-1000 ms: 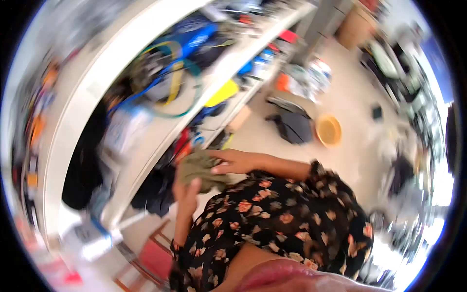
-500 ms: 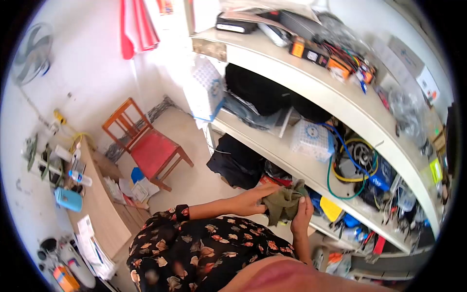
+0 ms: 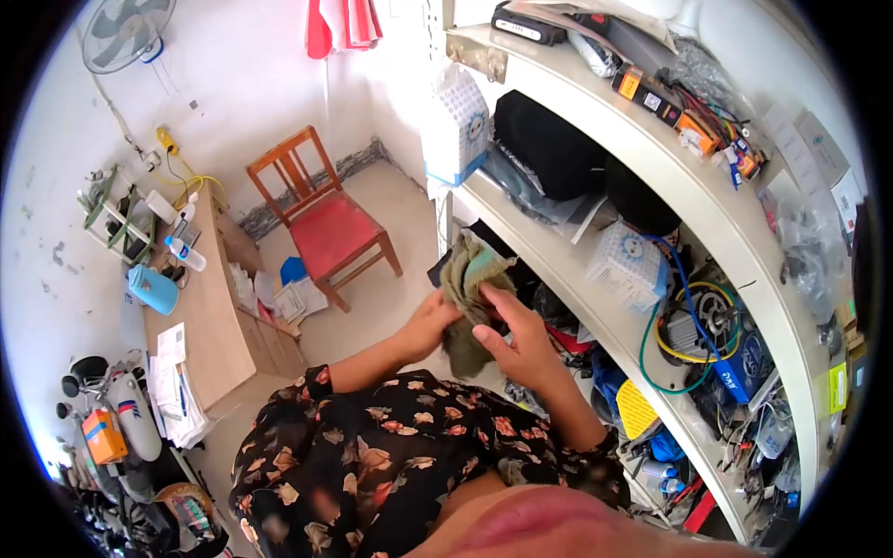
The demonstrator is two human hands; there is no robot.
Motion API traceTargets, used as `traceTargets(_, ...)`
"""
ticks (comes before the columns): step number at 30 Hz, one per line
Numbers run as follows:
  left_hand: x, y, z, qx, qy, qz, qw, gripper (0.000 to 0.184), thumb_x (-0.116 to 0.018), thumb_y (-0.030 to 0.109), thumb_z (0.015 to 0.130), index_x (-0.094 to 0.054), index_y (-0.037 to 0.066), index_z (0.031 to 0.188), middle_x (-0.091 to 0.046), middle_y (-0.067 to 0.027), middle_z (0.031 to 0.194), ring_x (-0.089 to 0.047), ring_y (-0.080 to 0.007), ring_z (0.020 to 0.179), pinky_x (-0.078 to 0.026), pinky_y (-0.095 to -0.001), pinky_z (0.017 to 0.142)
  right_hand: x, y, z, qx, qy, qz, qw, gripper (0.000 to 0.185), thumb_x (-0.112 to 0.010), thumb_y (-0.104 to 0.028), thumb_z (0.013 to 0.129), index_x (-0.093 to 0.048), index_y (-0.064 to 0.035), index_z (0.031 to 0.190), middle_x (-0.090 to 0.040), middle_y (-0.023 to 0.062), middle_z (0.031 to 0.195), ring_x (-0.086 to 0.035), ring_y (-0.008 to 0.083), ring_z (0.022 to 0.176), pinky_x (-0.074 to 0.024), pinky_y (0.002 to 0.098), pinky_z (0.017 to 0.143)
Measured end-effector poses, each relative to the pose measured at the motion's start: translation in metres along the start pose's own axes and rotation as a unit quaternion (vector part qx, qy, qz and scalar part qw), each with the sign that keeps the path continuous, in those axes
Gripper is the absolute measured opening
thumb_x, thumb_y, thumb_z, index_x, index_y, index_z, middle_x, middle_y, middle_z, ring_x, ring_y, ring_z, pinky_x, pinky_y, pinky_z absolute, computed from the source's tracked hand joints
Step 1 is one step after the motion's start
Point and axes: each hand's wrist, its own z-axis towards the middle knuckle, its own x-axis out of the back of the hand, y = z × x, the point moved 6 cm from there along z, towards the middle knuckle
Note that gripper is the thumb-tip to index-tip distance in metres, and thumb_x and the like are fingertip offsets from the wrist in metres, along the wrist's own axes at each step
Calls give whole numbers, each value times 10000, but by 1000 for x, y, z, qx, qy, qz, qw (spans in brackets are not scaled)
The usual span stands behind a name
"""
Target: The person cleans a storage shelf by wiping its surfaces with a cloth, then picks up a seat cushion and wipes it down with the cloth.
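Observation:
An olive-green cloth point(image 3: 472, 279), creased and bunched, hangs in front of my chest between both hands. My left hand point(image 3: 428, 324) grips its left edge, the fingers partly hidden behind the fabric. From the right, my right hand point(image 3: 516, 339) has its fingers pushed into a fold of the cloth, with the thumb lying apart on the near side. A paler green patch shows near the top of the cloth. Behind it are dark fabric and the lower part of the shelf unit point(image 3: 558, 270).
A wooden chair point(image 3: 337, 237) with a red seat stands ahead. To the left is a desk point(image 3: 219, 307) with papers, a bottle and a blue container point(image 3: 153, 289). The shelves on the right hold tissue packs point(image 3: 629, 265), cables, a motor-like part and tools.
Both hands and the cloth have moved left and up, and the cloth is now held more upright. My view has shifted, so the chair and desk appear farther right.

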Motion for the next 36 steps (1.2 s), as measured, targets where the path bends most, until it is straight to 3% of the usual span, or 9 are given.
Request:
traceTargets(2,20,14,-1,-12,37,-22,999,460,-536,249,975,-481,31,1376,-599,-99,1301,-590,-219,1192,-469,-383,1045,-3,0,1,-19,-14,27,999,460,-641,-148,937,-533,28,1349,-607,222,1251,-604,346,1172,-457,384,1012)
traceTargets(6,52,42,16,29,148,-109,983,462,-448,306,984,-485,59,1374,-601,-96,1305,-590,-233,1196,-468,-421,1046,15,0,-5,57,70,-128,988,391,-639,-77,895,-617,8,1276,-648,184,1240,-626,344,1122,-483,393,978)
traceTargets(11,100,131,67,-145,188,-84,968,459,-459,348,1003,-478,86,1378,-564,-110,1355,-521,-296,1278,-407,-542,1076,44,16,-5,-61,205,-168,962,270,-594,-46,917,-683,3,1167,-679,175,1150,-645,310,1056,-495,373,932)
traceTargets(16,144,213,100,-243,232,-12,942,481,-481,331,1026,-418,59,1418,-511,-89,1382,-482,-255,1289,-384,-465,1095,69,9,23,8,264,-348,899,264,-536,-83,971,-681,17,1168,-679,181,1119,-641,308,1057,-475,382,963)
traceTargets(18,150,241,123,-257,219,-2,941,491,-458,365,1034,-433,62,1419,-526,-108,1373,-502,-288,1276,-406,-491,1076,80,-15,43,-4,304,-347,887,261,-530,-82,978,-677,27,1164,-684,173,1116,-643,294,1049,-477,366,949)
traceTargets(21,172,241,137,-203,261,-28,943,472,-497,338,1012,-462,54,1387,-550,-87,1325,-522,-239,1231,-413,-429,1042,68,-6,57,-24,309,-289,906,256,-523,-65,979,-677,26,1163,-692,161,1095,-640,258,1006,-484,341,914)
traceTargets(29,209,235,205,-173,230,56,956,512,-548,334,997,-479,-1,1379,-574,-100,1297,-549,-213,1159,-424,-349,1018,37,8,84,-94,263,-313,908,258,-542,-54,971,-682,1,1180,-674,176,1082,-635,298,991,-484,358,903)
traceTargets(32,208,242,251,-208,161,109,959,510,-564,340,1013,-482,9,1391,-572,-93,1319,-533,-198,1185,-404,-345,1049,38,16,80,-130,270,-320,899,253,-552,-61,967,-682,-14,1178,-669,185,1090,-636,311,1018,-484,365,918)
traceTargets(36,165,255,304,-219,98,161,957,460,-576,276,1025,-479,-5,1374,-592,-99,1283,-533,-172,1158,-425,-345,1022,35,30,76,-149,283,-318,892,254,-547,-73,970,-681,-8,1176,-672,192,1100,-637,318,1024,-484,367,920)
